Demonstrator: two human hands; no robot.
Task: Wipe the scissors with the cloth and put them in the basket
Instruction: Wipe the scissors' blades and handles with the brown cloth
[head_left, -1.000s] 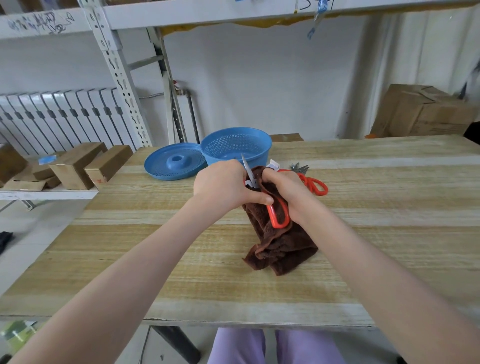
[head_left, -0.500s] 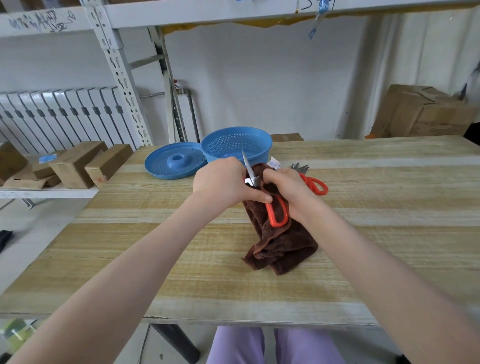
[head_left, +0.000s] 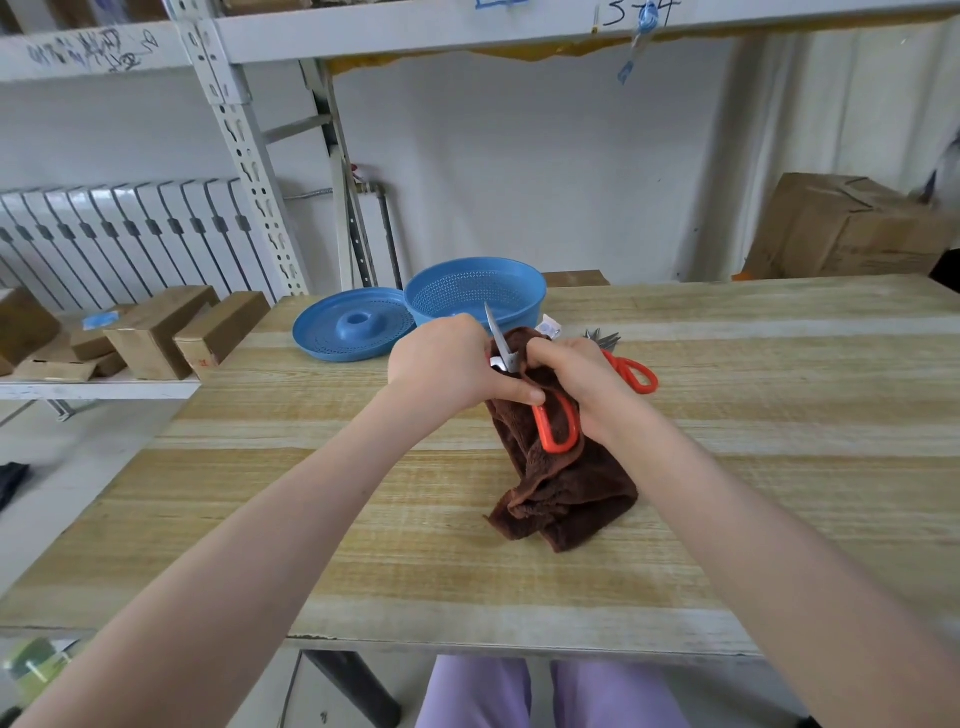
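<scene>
Scissors (head_left: 555, 449): orange loop handles, steel blades; gripped near the pivot by the left hand (head_left: 447, 364), blade tip up and away. Cloth (head_left: 563, 501): dark brown plush; upper part bunched round the scissors in the right hand (head_left: 576, 374), lower folds crumpled on the table (head_left: 779, 415). Basket (head_left: 475, 299): blue perforated plastic, round, upright beyond the hands. Second scissors (head_left: 631, 370): orange-handled, flat on the table.

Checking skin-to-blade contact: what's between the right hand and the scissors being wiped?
The brown cloth. In the head view it is bunched around the scissors, and the right hand grips them through it. The left hand holds the scissors.
</scene>
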